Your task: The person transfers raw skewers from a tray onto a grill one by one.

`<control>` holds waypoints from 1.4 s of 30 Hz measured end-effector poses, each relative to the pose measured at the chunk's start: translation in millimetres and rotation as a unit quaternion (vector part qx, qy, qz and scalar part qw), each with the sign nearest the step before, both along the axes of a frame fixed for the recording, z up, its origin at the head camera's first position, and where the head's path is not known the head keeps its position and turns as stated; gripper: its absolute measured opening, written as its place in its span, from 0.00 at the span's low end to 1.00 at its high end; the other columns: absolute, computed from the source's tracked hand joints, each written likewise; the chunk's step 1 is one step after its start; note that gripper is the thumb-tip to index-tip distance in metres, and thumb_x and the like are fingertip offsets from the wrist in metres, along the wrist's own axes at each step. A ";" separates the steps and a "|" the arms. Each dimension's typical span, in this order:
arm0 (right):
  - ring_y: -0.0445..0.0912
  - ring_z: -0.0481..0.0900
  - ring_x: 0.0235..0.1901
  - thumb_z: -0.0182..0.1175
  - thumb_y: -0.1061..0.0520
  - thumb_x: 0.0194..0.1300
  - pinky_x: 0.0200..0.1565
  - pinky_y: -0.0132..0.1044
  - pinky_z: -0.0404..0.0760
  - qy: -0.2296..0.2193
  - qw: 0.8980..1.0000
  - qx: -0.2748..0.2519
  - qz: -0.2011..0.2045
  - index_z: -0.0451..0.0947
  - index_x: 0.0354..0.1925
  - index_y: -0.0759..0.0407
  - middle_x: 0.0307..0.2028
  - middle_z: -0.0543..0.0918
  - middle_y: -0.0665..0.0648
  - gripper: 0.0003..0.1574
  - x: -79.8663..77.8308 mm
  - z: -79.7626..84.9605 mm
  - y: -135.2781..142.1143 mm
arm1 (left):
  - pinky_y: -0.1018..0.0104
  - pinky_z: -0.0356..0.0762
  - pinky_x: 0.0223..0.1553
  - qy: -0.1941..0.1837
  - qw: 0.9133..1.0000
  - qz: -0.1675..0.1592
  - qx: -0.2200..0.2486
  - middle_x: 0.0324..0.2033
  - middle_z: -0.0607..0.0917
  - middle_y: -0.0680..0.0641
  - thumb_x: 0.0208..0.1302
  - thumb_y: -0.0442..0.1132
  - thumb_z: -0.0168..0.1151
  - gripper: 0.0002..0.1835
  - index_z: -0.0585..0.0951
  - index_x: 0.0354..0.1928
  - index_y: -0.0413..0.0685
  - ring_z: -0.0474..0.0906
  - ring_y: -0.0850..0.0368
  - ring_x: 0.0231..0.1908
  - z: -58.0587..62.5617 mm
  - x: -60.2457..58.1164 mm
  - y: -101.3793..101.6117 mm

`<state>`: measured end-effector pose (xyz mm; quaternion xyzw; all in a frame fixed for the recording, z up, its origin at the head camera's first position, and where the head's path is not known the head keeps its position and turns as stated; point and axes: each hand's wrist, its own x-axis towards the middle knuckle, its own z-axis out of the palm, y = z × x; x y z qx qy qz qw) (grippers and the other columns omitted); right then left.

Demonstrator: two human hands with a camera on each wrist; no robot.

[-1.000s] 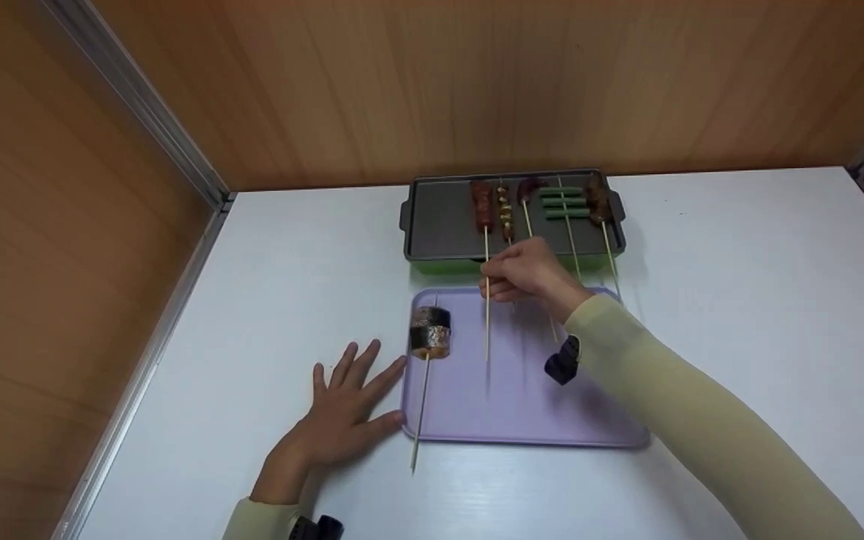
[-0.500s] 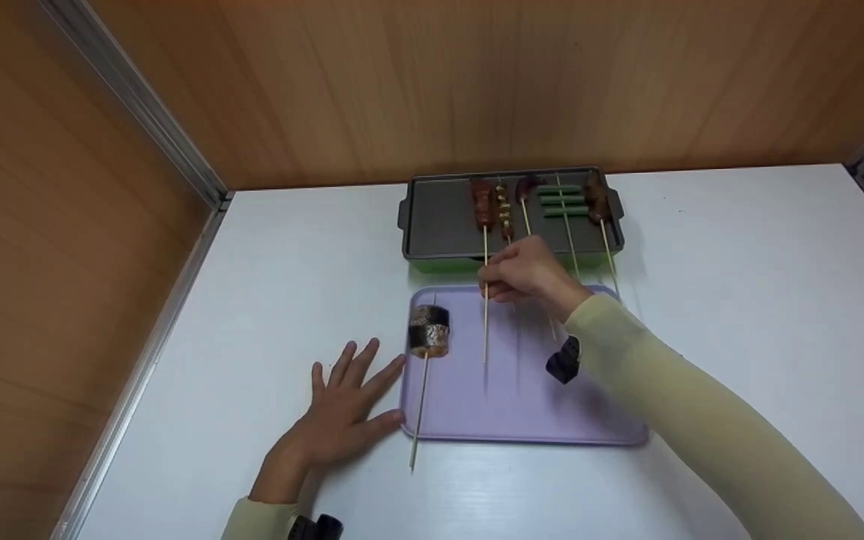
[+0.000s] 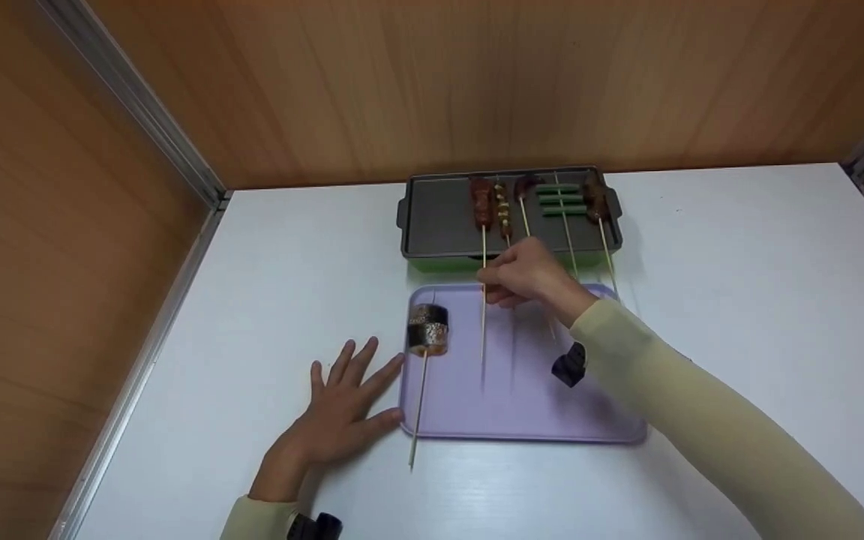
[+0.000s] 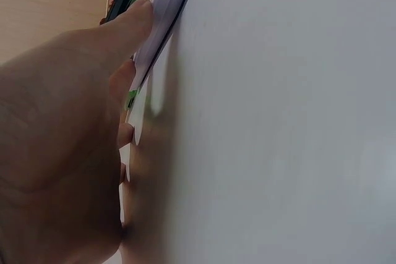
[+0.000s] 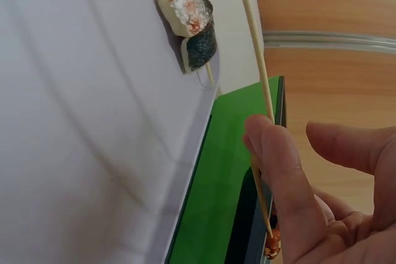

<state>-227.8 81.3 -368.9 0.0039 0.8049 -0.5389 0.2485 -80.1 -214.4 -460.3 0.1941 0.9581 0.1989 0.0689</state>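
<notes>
In the head view, my right hand point(image 3: 523, 274) is at the stick point(image 3: 484, 322) of a red sausage-like skewer point(image 3: 481, 204). The right wrist view shows the wooden stick point(image 5: 255, 35) passing behind the fingertips. My thumb point(image 5: 346, 145) is apart from the fingers. The sausage end lies on the dark griddle point(image 3: 439, 217); the lower end hangs over the lilac tray point(image 3: 537, 405). My left hand point(image 3: 342, 420) lies on the white table with fingers spread, thumb and forefinger at the tray's left edge. Beside it on the tray lies a skewer with black-banded pieces point(image 3: 428, 330).
Several skewers lie on the griddle's right half: a beaded one point(image 3: 504, 210), a dark purple one, one with green pieces point(image 3: 561, 199) and a brown one point(image 3: 597, 199). The griddle has a green base point(image 3: 439, 265). Wood-grain panels point(image 3: 402, 90) wall the back and sides.
The lower end of the red skewer's stick has dropped slightly toward the tray. My right wrist has shifted a little to the right. The left hand stays put.
</notes>
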 end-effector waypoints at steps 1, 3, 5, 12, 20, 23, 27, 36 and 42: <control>0.47 0.88 0.31 0.65 0.55 0.65 0.38 0.42 0.85 0.001 1.000 0.000 0.004 0.80 0.53 0.70 0.37 0.87 0.65 0.23 1.1 1.0 1.0 | 0.23 0.27 0.60 0.000 1.000 0.000 0.000 0.77 0.47 0.43 0.68 0.65 0.50 0.37 0.56 0.76 0.68 0.33 0.37 0.74 -0.3 0.1 0.0; 0.47 0.88 0.32 0.65 0.54 0.65 0.39 0.43 0.85 0.003 1.000 0.000 0.009 0.81 0.51 0.70 0.35 0.88 0.64 0.22 3.7 3.6 3.1 | 0.23 0.27 0.61 0.001 1.000 0.001 -0.001 0.77 0.47 0.43 0.68 0.65 0.50 0.37 0.56 0.76 0.68 0.33 0.37 0.74 -1.3 -0.1 0.1; 0.48 0.88 0.32 0.66 0.53 0.65 0.38 0.42 0.85 0.008 1.000 0.002 0.009 0.82 0.50 0.69 0.35 0.88 0.63 0.22 6.4 6.5 5.8 | 0.23 0.27 0.61 0.004 1.000 0.003 -0.003 0.77 0.47 0.43 0.68 0.65 0.50 0.38 0.56 0.76 0.68 0.33 0.37 0.74 -1.5 0.0 0.3; 0.48 0.88 0.34 0.65 0.54 0.66 0.36 0.40 0.85 0.039 0.999 0.010 0.009 0.83 0.49 0.69 0.39 0.87 0.66 0.20 21.0 9.1 17.3 | 0.23 0.27 0.61 0.013 1.000 0.000 -0.003 0.77 0.48 0.42 0.68 0.64 0.51 0.37 0.57 0.76 0.65 0.34 0.36 0.74 -1.1 0.5 0.5; 0.49 0.88 0.29 0.66 0.56 0.65 0.31 0.40 0.85 0.019 0.998 -0.058 0.029 0.84 0.45 0.69 0.32 0.88 0.62 0.17 61.6 -0.3 12.5 | 0.24 0.26 0.61 0.001 1.000 0.002 -0.009 0.77 0.47 0.44 0.69 0.65 0.50 0.37 0.55 0.76 0.68 0.33 0.37 0.75 -0.9 0.6 -1.4; 0.50 0.88 0.28 0.66 0.57 0.64 0.31 0.41 0.85 0.009 0.994 -0.083 0.065 0.84 0.43 0.70 0.30 0.87 0.62 0.15 82.4 -10.0 6.1 | 0.24 0.27 0.61 0.008 1.000 0.003 -0.005 0.77 0.48 0.43 0.69 0.64 0.51 0.37 0.56 0.76 0.67 0.34 0.36 0.74 -0.6 1.3 -0.6; 0.50 0.87 0.29 0.66 0.57 0.64 0.32 0.40 0.85 0.010 0.988 -0.087 0.125 0.85 0.39 0.67 0.29 0.88 0.61 0.13 105.6 -27.6 0.0 | 0.24 0.27 0.61 0.016 1.000 0.005 -0.001 0.77 0.49 0.43 0.68 0.63 0.52 0.37 0.58 0.76 0.66 0.35 0.36 0.74 -0.1 1.4 0.7; 0.51 0.87 0.33 0.67 0.59 0.62 0.36 0.39 0.85 -0.030 0.985 -0.121 0.116 0.83 0.44 0.71 0.32 0.88 0.64 0.17 120.0 -64.6 -10.3 | 0.25 0.25 0.62 -0.003 1.000 0.012 -0.004 0.77 0.46 0.46 0.68 0.67 0.49 0.37 0.55 0.76 0.70 0.32 0.39 0.75 -1.3 0.9 -0.1; 0.51 0.88 0.34 0.67 0.60 0.62 0.37 0.39 0.85 -0.138 0.973 -0.177 0.062 0.81 0.47 0.72 0.35 0.87 0.66 0.18 114.1 -80.0 -20.3 | 0.26 0.26 0.62 -0.003 1.000 0.012 -0.004 0.77 0.46 0.46 0.68 0.67 0.49 0.37 0.55 0.76 0.71 0.32 0.40 0.75 -1.0 0.8 0.4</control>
